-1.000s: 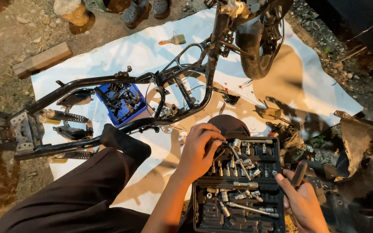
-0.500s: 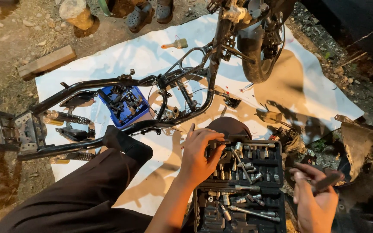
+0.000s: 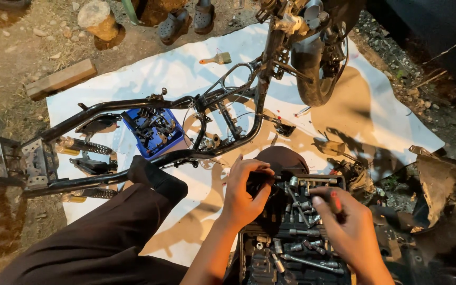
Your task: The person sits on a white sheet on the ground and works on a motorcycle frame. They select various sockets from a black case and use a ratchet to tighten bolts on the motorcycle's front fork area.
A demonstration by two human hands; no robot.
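Both hands work over an open black plastic socket-set case (image 3: 291, 248) filled with chrome sockets and extension bars, lying on the ground at the edge of a white sheet (image 3: 186, 68). The left hand (image 3: 245, 192) curls its fingers around a small dark piece at the top of the case; what the piece is cannot be made out. The right hand (image 3: 347, 232) grips a red-and-black tool handle (image 3: 335, 203) above the sockets. Just beyond the case lies a stripped black tubular motorcycle frame (image 3: 133, 105) with its front wheel (image 3: 317, 68) attached. A blue plastic tray of small parts (image 3: 151, 132) sits inside the frame.
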